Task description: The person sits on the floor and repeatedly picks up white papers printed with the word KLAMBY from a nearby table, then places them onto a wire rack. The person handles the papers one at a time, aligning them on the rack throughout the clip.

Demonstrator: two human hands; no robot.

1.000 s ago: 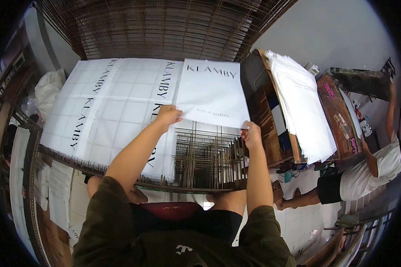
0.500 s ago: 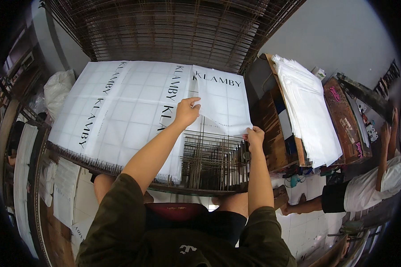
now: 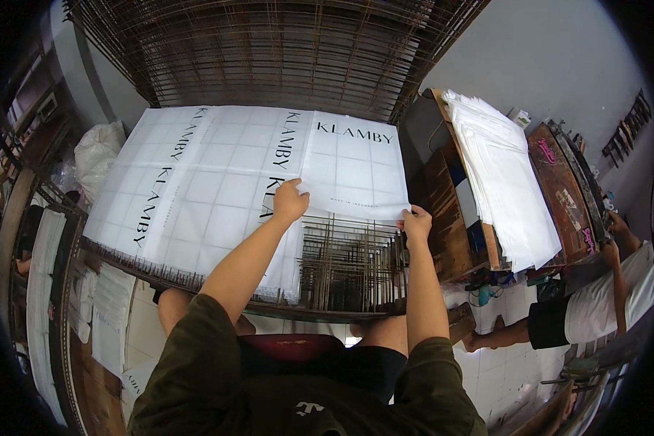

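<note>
A white printed plastic sheet [image 3: 356,171] lies over the far right part of a wire drying rack [image 3: 352,265]. Its near right corner is pinched in my right hand [image 3: 416,223], fingers closed. At the near left corner of that sheet, my left hand [image 3: 291,201] has its fingers closed on the edge; the fingertips are partly hidden. Left of it, more white printed sheets [image 3: 218,189] cover the rack side by side. Bare wires show in front of the sheet, between my forearms.
Raised wire racks [image 3: 269,51] tilt up beyond the sheets. To the right, a stack of white sheets [image 3: 501,182] rests on a wooden table [image 3: 447,211]. A person in a white shirt [image 3: 607,301] works farther right. A white plastic bag [image 3: 98,156] stands at left.
My left hand has moved down and slightly left, and the sheet's left side now lies flatter. My right hand stays at its corner. The person at right has moved their arms lower.
</note>
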